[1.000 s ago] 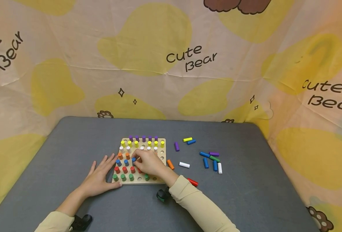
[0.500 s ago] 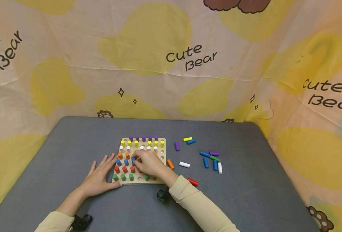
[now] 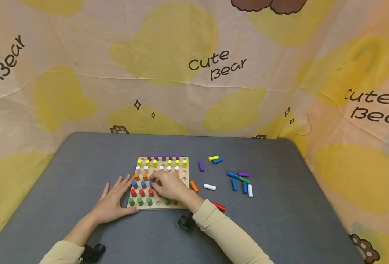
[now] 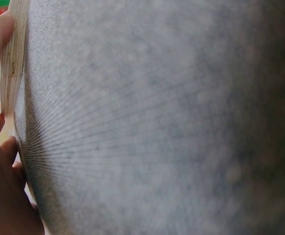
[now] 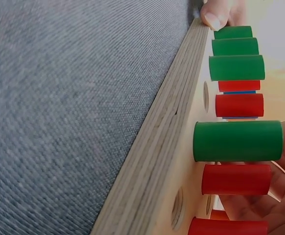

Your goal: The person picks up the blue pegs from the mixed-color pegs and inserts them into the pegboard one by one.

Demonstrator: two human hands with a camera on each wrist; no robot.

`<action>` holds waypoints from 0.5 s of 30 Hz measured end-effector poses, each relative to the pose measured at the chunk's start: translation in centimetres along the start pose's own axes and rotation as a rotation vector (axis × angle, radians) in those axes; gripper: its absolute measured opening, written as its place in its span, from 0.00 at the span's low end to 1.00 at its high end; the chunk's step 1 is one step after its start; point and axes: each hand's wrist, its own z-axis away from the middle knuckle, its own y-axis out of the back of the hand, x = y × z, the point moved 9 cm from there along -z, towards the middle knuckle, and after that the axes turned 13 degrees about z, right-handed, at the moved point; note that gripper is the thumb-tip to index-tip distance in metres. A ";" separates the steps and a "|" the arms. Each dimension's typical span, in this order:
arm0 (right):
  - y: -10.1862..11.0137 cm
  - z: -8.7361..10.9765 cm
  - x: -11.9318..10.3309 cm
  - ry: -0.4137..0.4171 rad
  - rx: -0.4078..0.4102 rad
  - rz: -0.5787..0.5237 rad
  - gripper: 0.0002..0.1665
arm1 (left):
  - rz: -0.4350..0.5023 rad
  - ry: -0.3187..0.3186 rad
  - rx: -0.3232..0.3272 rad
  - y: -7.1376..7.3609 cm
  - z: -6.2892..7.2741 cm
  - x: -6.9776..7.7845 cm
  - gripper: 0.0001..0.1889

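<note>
A wooden pegboard (image 3: 148, 208) holds upright coloured pegs in rows: green, red, blue, orange, white, yellow and purple from front to back. My right hand (image 3: 169, 185) reaches over its middle, thumb and forefinger pinching a blue peg (image 3: 151, 184) in the blue row. Part of the board lies hidden beneath this hand. Spread along the left edge is my left hand (image 3: 110, 205), fingertips at the side and thumb at the front corner. In the right wrist view, a green peg (image 5: 237, 141) and red pegs (image 5: 236, 179) stand in front of my right fingers.
Loose pegs lie right of the board: an orange peg (image 3: 193, 187), a white peg (image 3: 209, 187), a red peg (image 3: 219, 206) by the right sleeve, a purple peg (image 3: 201, 166), and a mixed cluster with a green peg (image 3: 244, 180). Patterned cloth (image 3: 168, 44) hangs behind the grey table (image 3: 280, 227).
</note>
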 end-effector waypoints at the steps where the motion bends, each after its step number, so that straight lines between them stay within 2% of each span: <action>1: 0.0 0.0 0.0 0.003 0.001 -0.001 0.12 | 0.001 0.000 0.000 0.0 0.0 0.0 0.55; 15: 1.5 0.9 0.0 0.028 0.041 -0.012 0.12 | -0.005 0.001 0.002 -0.1 -0.1 -0.4 0.55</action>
